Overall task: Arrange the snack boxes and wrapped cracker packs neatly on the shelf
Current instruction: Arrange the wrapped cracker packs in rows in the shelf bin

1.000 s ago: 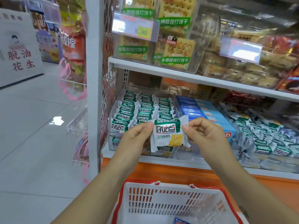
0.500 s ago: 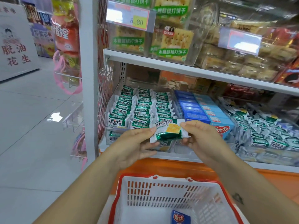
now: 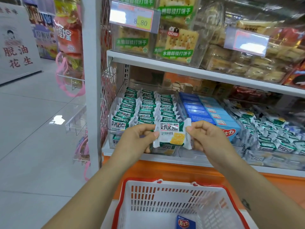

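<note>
White shelf [image 3: 165, 160] carries tidy rows of green cracker packs [image 3: 145, 104], and just before them one wrapped pack [image 3: 172, 134] stands face-out between left hand [image 3: 135, 139] and right hand [image 3: 208, 138], each pinching a crimped end: placing seems the step, the next move likely slotting it squarely at a row's front.

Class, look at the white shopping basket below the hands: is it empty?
No, one small blue snack box lies on the bottom of the basket.

Lower shelf [image 3: 181, 161]: blue snack boxes [image 3: 198, 111] in two rows. Left of them, green cracker packs [image 3: 145, 104] in tidy rows; right, a looser heap [image 3: 272, 131].
</note>
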{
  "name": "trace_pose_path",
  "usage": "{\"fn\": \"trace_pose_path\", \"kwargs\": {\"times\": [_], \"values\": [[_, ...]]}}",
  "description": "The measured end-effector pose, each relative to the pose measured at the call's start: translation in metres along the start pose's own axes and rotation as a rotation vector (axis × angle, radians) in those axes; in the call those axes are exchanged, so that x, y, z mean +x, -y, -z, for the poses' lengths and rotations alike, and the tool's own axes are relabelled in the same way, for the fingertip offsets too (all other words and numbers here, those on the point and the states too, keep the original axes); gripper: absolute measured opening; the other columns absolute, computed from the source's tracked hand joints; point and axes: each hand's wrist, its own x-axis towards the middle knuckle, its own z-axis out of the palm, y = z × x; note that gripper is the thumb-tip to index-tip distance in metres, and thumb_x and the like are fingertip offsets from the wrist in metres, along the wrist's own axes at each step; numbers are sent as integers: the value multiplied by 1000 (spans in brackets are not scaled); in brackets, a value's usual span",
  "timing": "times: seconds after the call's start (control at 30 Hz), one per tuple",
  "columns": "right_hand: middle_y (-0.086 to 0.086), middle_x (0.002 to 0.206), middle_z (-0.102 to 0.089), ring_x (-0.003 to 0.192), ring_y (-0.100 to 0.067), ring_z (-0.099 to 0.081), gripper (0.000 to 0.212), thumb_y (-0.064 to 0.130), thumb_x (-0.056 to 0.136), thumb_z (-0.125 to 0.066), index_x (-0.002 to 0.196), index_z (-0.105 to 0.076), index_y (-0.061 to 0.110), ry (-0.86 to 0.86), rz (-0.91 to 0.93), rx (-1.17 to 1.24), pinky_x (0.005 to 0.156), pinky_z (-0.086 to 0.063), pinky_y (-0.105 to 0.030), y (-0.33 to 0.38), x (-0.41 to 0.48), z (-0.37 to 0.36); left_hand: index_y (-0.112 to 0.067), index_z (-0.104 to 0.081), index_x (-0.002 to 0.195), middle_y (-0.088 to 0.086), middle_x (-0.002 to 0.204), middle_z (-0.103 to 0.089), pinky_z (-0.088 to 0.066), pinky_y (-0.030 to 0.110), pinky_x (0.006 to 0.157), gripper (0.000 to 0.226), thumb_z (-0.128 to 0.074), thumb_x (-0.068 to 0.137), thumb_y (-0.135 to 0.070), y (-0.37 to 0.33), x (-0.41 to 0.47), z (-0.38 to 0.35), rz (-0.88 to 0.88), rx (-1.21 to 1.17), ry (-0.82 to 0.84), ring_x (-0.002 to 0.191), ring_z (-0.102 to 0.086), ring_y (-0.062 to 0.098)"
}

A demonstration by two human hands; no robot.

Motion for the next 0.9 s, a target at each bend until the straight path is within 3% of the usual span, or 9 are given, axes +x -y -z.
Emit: {"fn": "trace_pose_path", "kwargs": {"times": [0.07, 0.13, 0.2, 0.4, 0.5, 0.57, 0.67, 0.8, 0.9], "values": [[4, 57, -59, 48, -10, -53, 5, 15, 91, -58, 87, -59, 12, 19, 40, 42, 57, -44, -22, 3, -3, 1, -9, -65, 111, -4, 71, -64, -51, 14, 62, 21, -61, 90, -13, -3, -1, -1, -38, -49, -27, 52, -61, 3], [0, 76, -71, 73, -17, -70, 13, 18, 94, -51, 88, -60, 11, 59, 9, 139, 74, -52, -29, 5, -5, 0, -16, -67, 99, 0, 80, -73, -52, 22, 79, 11, -60, 91, -12, -5, -2, -1, -49, -91, -36, 73, -71, 8], [-2, 82, -73, 88, -24, -71, 21, 24, 94, -48, 87, -60, 8, 96, -29, 248, 82, -53, -33, 5, -7, -2, -22, -66, 99, -1, 89, -75, -53, 28, 88, 11, -58, 92, -18, -5, -3, -3, -44, -139, -27, 86, -71, 10], [-2, 77, -73, 74, -11, -68, 12, 20, 79, -61, 78, -65, 8, 44, 24, 248, 73, -54, -23, -1, -8, -4, -32, -72, 90, -13, 93, -74, -51, 18, 83, 18, -55, 90, -37, -4, -4, -7, -62, -153, -43, 92, -68, 3], [-1, 79, -70, 73, -7, -66, 7, 6, 79, -65, 86, -63, 9, 38, 21, 235, 67, -52, -19, -5, -5, -5, -28, -71, 88, -18, 93, -71, -46, 4, 73, 6, -67, 85, -24, -4, -4, -8, -93, -133, -76, 84, -63, -9], [-8, 98, -69, 89, -16, -67, 30, 1, 76, -69, 102, -61, 13, 34, 6, 241, 78, -52, -28, -10, -1, -5, -29, -65, 96, -11, 100, -69, -50, 11, 73, 21, -70, 82, -14, -3, -3, -9, -95, -165, -59, 78, -65, -2], [-10, 107, -68, 99, -24, -66, 42, 0, 79, -67, 114, -59, 20, 49, 21, 224, 89, -51, -37, -11, -2, -6, -36, -52, 107, -18, 105, -54, -56, 25, 75, 44, -69, 82, -4, -4, -3, -11, -137, -159, -38, 73, -62, -10], [1, 90, -72, 85, -12, -69, 29, -5, 80, -66, 99, -66, 17, 27, 129, 144, 73, -55, -22, -10, -4, -5, -37, -54, 109, -7, 92, -46, -54, 39, 79, 49, -67, 83, 2, 0, -2, -12, -160, -136, 16, 77, -54, 20], [4, 83, -73, 81, -8, -69, 30, -10, 80, -64, 94, -65, 17, 14, 176, 135, 67, -52, -16, -9, -8, -4, -28, -60, 101, 1, 90, -61, -52, 36, 78, 32, -67, 83, -3, 2, -2, -11, -168, -157, 21, 78, -64, 21]]}}
